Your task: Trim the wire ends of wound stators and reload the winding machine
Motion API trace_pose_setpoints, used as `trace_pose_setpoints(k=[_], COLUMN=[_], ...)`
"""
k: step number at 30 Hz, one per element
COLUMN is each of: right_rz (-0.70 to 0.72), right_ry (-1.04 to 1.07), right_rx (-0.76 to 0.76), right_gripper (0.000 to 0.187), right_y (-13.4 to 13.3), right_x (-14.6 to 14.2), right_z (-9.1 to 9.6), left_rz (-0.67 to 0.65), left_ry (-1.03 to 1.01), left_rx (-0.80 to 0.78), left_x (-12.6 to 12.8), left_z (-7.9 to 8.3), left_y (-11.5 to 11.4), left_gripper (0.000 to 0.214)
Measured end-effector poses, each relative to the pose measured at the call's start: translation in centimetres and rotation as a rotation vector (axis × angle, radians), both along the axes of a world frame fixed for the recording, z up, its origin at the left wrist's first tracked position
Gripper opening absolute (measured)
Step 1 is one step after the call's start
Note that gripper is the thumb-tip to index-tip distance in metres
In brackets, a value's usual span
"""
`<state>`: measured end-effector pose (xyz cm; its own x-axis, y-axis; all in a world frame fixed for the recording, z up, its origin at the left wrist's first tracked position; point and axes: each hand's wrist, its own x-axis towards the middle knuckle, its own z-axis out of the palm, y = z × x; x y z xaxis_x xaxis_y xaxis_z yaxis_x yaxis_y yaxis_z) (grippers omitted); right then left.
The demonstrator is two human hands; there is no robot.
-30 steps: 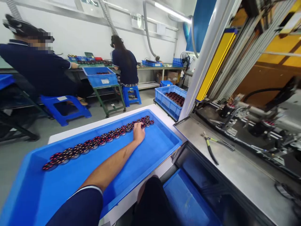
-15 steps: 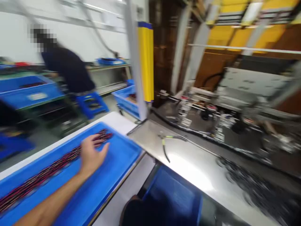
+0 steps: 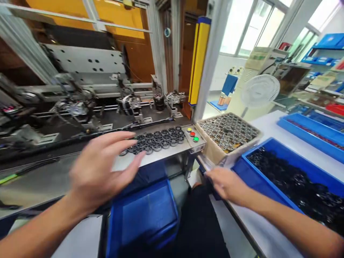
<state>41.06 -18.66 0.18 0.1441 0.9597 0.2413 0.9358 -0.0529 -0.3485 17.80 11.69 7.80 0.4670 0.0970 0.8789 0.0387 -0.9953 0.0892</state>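
My left hand (image 3: 104, 172) is open, thumb and fingers spread, in the air over the front of the machine bench. Beyond its fingertips, black ring-shaped parts (image 3: 161, 140) stand in rows on the metal ledge (image 3: 154, 157). At the edge of the white table, my right hand (image 3: 228, 184) is closed with fingers curled downward, in front of a cardboard box (image 3: 215, 150) filled with round metal parts (image 3: 228, 130). What its fingers grip, if anything, is hidden.
A panel with yellow, red and green buttons (image 3: 192, 134) ends the ledge. Right of it, a blue bin (image 3: 271, 175) holds black parts. An empty-looking blue tray (image 3: 147, 211) sits below the ledge by my legs. Behind stand a yellow post (image 3: 199, 61) and a fan (image 3: 260, 90).
The view has swung right, from the tray of dark red and black parts to the ledge and box. My left hand has left those parts and opened; my right hand has come into view.
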Motion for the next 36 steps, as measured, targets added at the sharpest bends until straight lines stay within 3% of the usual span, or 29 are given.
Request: trace_pose_setpoints(k=[1,3,4,6,9,11,13,16,20,23,26,30,34,36], right_rz=[-0.137,-0.440,-0.586,-0.710,-0.675,-0.659,-0.667,-0.694,-0.764,-0.806,-0.820,-0.840,-0.882,-0.925], right_ry=[-0.095,-0.262,-0.321,-0.350,-0.303,-0.271,-0.241,-0.183,-0.081,-0.014,0.051,0.129,0.170,0.134], right_rx=[0.056,0.029,-0.080,-0.259,-0.362,-0.394,-0.410,-0.411,-0.398,-0.384,-0.369,-0.344,-0.332,-0.296], right_gripper=[0.037,0.037,0.038,0.040,0.046,0.047,0.044,0.036,0.028,0.021,0.011,0.009,0.009,0.011], right_y=[-3.5,-9.9,-12.5,-16.1,-18.5,-19.0,-19.0,-19.0,-19.1,-19.4,-19.5,-19.8,-20.6,-20.5], right_x=[2.8,8.0,10.1,13.1,14.9,14.9,14.8,15.2,16.2,16.7,16.7,16.8,16.9,15.6], right_z=[1.2,2.9,3.2,2.6,-0.2,-1.8,-2.6,-2.4,-1.3,-0.4,0.4,1.3,2.8,4.2], left_rz=[-0.062,-0.142,-0.162,-0.176,-0.158,-0.160,-0.178,-0.216,-0.283,-0.363,-0.509,-0.740,-1.071,-1.120], left_ry=[0.047,0.233,0.401,0.667,0.776,0.827,0.870,0.911,0.860,0.747,0.638,0.611,0.522,0.455], left_rx=[0.116,0.151,0.122,0.069,0.038,0.006,-0.034,-0.124,-0.298,-0.449,-0.602,-0.822,-1.421,-1.595], left_x=[3.8,11.0,14.5,21.1,29.5,33.7,36.6,38.9,39.6,37.9,33.5,24.9,18.5,16.8], left_z=[0.8,1.9,2.2,2.2,1.1,0.1,-0.7,-1.0,-0.6,-0.5,-1.4,-3.4,-4.4,-4.4], left_y=[-2.3,-6.5,-8.3,-11.3,-14.3,-15.5,-16.3,-16.6,-16.6,-17.4,-19.4,-22.9,-25.1,-25.5], left_gripper=[0.036,0.021,0.020,0.021,0.022,0.032,0.037,0.036,0.034,0.035,0.035,0.042,0.045,0.049])
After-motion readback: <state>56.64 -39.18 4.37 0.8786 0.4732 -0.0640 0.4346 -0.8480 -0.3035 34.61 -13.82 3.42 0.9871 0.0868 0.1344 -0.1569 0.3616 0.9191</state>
